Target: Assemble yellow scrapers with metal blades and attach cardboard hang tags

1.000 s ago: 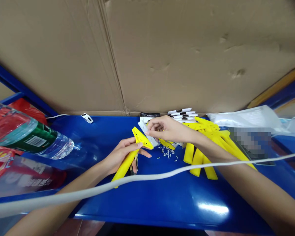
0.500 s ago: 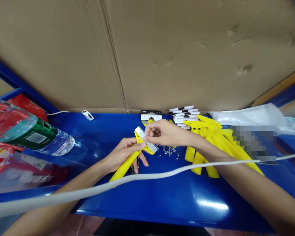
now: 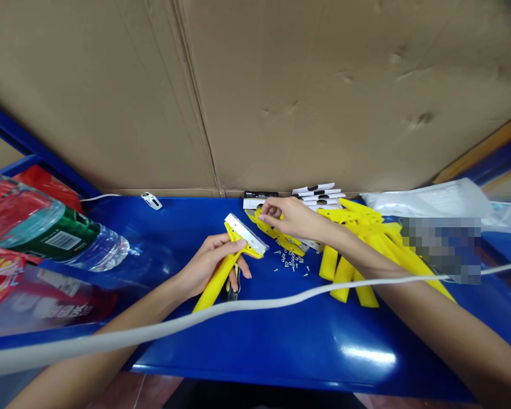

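Observation:
My left hand is closed round the yellow handle of a scraper, its wide head tilted up to the right. A shiny metal blade lies along that head, with my thumb at its lower edge. Beneath the left fingers is a dark-handled tool, mostly hidden. My right hand hovers over or touches a pile of flat yellow plates, fingers curled and thumb against them; whether anything is pinched there is hidden. Small screws and nuts lie scattered just in front of the plates.
Several yellow scraper handles are heaped right of my hands. Folded white cards and a small box stand against the cardboard. At left lie a water bottle and red packages. A white cable crosses in front.
My right hand has left the scraper's head and moved up and right to the yellow plates. The blade is now uncovered, and the scraper has shifted slightly in my left hand.

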`<state>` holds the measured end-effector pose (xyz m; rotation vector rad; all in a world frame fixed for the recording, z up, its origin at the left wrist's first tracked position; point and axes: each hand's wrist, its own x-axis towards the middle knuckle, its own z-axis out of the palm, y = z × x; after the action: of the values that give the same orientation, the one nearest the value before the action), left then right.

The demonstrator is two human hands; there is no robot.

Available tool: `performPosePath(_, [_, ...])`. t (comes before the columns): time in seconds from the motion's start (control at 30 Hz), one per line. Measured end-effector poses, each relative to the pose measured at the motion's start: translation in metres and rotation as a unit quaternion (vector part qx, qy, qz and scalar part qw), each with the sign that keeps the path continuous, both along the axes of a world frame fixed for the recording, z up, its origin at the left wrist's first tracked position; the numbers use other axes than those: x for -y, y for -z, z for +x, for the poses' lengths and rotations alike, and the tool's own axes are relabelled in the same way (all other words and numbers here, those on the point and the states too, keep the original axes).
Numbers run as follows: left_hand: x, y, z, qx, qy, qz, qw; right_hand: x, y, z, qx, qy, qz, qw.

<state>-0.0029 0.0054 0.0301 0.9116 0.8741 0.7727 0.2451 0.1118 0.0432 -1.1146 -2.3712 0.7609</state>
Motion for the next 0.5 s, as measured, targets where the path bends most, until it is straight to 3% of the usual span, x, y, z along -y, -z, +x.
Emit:
performPosePath(0.1, [-0.001,0.000,0.000,-0.001,-0.008,0.003,1.000,-0.005,0.017,0.000,0.116,0.032,0.037,0.992])
performPosePath(0.23, [0.000,-0.001,0.000,-0.004,-0.013,0.002,1.000,-0.004,0.026,-0.004,0.167,0.041,0.053,0.984])
performPosePath(0.4, [0.001,-0.002,0.001,0.002,-0.010,-0.001,1.000,0.000,0.018,-0.004,0.174,0.036,0.050,0.983])
performPosePath(0.5, [0.000,-0.002,0.001,0.003,-0.008,-0.005,1.000,0.003,0.005,-0.001,0.116,0.015,0.041,0.992])
